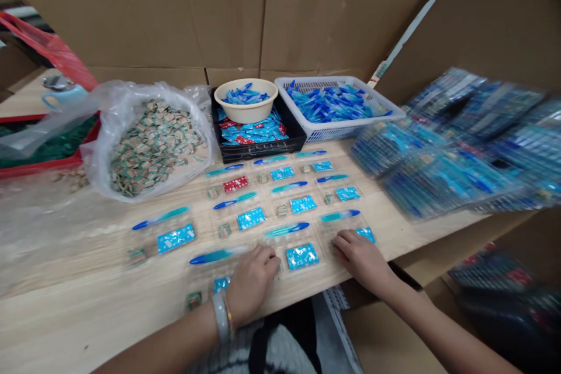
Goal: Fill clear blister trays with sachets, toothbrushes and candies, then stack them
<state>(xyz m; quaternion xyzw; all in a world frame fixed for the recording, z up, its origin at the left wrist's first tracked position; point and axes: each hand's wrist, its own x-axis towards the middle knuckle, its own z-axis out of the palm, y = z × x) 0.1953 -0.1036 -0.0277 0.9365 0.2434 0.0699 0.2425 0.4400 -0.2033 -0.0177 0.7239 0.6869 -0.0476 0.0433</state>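
Observation:
Several clear plastic trays lie in rows on the wooden table (87,315), each with a blue pen-shaped piece, a small blue packet and a tiny square. My left hand (249,283) rests palm down on the nearest tray, fingers curled beside a blue packet (301,256). My right hand (360,257) lies flat on the tray to its right, fingertips touching another blue packet (366,234) under a teal pen piece (340,215). One tray holds a red packet (235,184).
A clear bag of small squares (151,146) sits at left. Behind the trays stand a black bin (258,149) with a cream bowl (248,99) and a white basket of blue pieces (335,105). Stacks of filled packs (451,152) cover the right. Cardboard walls surround.

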